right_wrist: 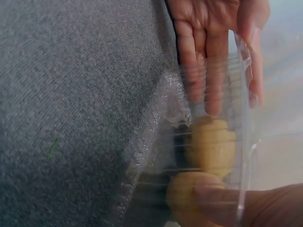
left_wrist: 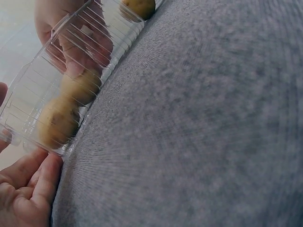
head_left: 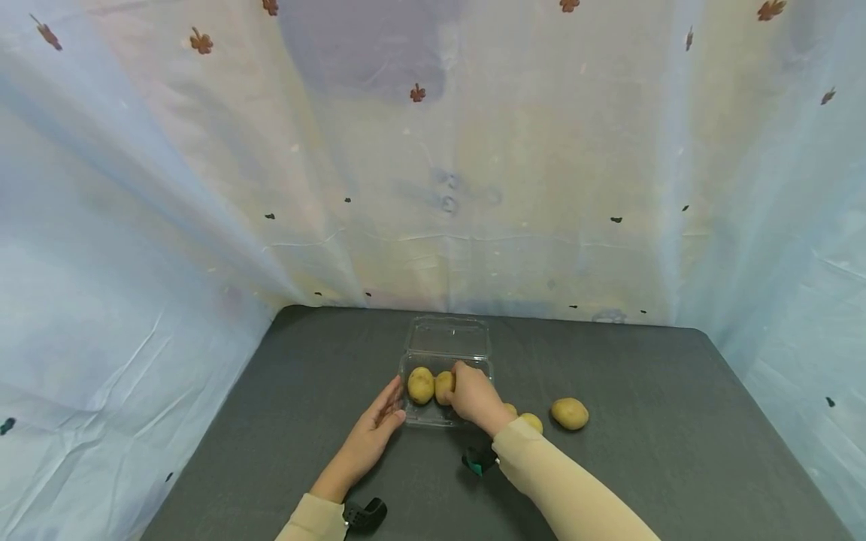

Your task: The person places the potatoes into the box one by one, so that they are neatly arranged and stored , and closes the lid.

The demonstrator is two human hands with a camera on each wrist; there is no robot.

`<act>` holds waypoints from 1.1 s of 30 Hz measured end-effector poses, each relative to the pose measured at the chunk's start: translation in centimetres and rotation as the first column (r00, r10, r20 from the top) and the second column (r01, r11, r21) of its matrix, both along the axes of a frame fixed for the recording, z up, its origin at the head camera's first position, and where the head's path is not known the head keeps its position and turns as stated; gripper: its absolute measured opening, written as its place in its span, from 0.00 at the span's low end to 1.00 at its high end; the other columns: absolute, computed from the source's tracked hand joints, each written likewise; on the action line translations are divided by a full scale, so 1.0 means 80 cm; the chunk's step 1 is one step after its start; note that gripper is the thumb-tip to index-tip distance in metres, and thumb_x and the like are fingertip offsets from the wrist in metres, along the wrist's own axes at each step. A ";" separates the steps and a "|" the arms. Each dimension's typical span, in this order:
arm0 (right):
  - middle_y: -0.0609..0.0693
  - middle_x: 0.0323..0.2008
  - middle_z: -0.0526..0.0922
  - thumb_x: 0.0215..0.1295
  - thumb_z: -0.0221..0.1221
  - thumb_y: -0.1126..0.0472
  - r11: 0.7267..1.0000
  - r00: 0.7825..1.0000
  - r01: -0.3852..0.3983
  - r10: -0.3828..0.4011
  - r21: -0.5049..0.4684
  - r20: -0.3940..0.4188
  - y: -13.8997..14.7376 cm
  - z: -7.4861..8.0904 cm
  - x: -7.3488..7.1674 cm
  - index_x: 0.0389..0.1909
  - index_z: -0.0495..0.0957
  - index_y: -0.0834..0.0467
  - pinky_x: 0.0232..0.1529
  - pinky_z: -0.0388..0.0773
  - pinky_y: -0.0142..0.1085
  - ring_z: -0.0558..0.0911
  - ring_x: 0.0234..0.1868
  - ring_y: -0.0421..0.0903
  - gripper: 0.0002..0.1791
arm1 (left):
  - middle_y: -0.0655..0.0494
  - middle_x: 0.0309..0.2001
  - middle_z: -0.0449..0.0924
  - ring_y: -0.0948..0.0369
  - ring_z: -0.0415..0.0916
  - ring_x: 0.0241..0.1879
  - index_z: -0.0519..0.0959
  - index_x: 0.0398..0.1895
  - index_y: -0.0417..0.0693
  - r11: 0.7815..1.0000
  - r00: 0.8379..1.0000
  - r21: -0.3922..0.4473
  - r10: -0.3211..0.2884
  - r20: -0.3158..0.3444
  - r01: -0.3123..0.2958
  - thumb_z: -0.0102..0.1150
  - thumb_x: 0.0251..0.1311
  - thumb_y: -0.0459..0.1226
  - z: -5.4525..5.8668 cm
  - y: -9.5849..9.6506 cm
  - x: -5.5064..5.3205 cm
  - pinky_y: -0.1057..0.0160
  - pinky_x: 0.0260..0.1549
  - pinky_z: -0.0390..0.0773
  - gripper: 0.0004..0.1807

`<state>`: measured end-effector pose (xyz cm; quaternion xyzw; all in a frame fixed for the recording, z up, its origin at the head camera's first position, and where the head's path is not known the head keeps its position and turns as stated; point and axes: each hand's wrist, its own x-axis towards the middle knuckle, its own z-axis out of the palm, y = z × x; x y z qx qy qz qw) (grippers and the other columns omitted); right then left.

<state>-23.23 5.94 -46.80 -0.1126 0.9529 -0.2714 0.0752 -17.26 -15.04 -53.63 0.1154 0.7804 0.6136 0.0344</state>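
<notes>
A clear plastic clamshell box [head_left: 449,336] stands on the table with its lid folded back. Inside its left part sits a potato [head_left: 420,385], and a second potato [head_left: 444,388] lies right beside it. My right hand [head_left: 476,397] reaches into the box from the right and grips that second potato, the thumb pressing on it in the right wrist view. Against the box's left side rests my left hand [head_left: 370,438], its fingers [right_wrist: 215,75] fairly straight along the wall. The right hand's far fingers are partly hidden.
To the right of the box lies a loose potato [head_left: 570,413]. Two more, one of them this potato [head_left: 532,422], are partly covered by my right wrist. A pale patterned curtain [head_left: 446,188] hangs behind the dark grey table [head_left: 643,451].
</notes>
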 end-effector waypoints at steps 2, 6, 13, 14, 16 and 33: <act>0.60 0.42 0.81 0.61 0.67 0.57 1.000 1.000 -0.001 0.001 0.010 -0.003 0.000 -0.001 -0.001 0.55 0.73 0.67 0.38 0.79 0.45 0.81 0.40 0.54 0.25 | 0.52 0.73 0.55 0.53 0.57 0.70 0.49 0.77 0.60 1.000 1.000 0.004 -0.003 -0.002 0.003 0.47 0.74 0.39 0.000 0.000 0.000 0.51 0.66 0.59 0.33; 0.59 0.43 0.81 0.63 0.65 0.57 1.000 1.000 0.002 -0.002 0.027 -0.006 -0.003 -0.004 -0.005 0.57 0.73 0.65 0.38 0.79 0.45 0.81 0.41 0.54 0.25 | 0.53 0.73 0.55 0.54 0.57 0.70 0.49 0.77 0.60 1.000 1.000 0.013 -0.003 -0.011 0.004 0.48 0.74 0.39 -0.001 0.000 -0.001 0.53 0.66 0.58 0.33; 0.59 0.41 0.81 0.64 0.64 0.58 1.000 1.000 0.004 -0.004 0.023 -0.005 -0.005 -0.006 -0.007 0.56 0.72 0.66 0.35 0.78 0.44 0.82 0.38 0.54 0.24 | 0.55 0.73 0.55 0.55 0.57 0.70 0.50 0.77 0.59 1.000 1.000 0.012 0.014 -0.017 -0.014 0.49 0.73 0.39 -0.004 -0.001 -0.002 0.54 0.66 0.59 0.33; 0.59 0.40 0.81 0.64 0.64 0.58 1.000 1.000 0.006 -0.006 0.022 -0.006 -0.005 -0.006 -0.006 0.55 0.72 0.66 0.34 0.78 0.44 0.82 0.37 0.53 0.24 | 0.54 0.73 0.55 0.54 0.57 0.70 0.50 0.77 0.58 1.000 1.000 0.011 0.016 -0.016 -0.016 0.49 0.73 0.38 -0.003 -0.001 -0.002 0.53 0.66 0.59 0.33; 0.59 0.38 0.81 0.64 0.65 0.57 1.000 1.000 0.011 -0.011 0.020 -0.008 -0.005 -0.006 -0.006 0.54 0.71 0.66 0.32 0.78 0.43 0.82 0.36 0.53 0.24 | 0.52 0.73 0.54 0.52 0.56 0.70 0.50 0.77 0.55 1.000 1.000 0.017 0.011 -0.009 -0.011 0.48 0.73 0.36 0.000 0.000 -0.001 0.52 0.66 0.58 0.33; 0.57 0.36 0.80 0.64 0.65 0.57 1.000 1.000 -0.005 0.005 0.010 -0.023 -0.005 -0.003 -0.012 0.51 0.72 0.64 0.30 0.77 0.42 0.81 0.34 0.51 0.21 | 0.47 0.74 0.53 0.51 0.54 0.71 0.48 0.77 0.46 1.000 1.000 0.006 -0.013 0.021 0.012 0.46 0.74 0.36 0.039 0.001 0.008 0.59 0.66 0.60 0.33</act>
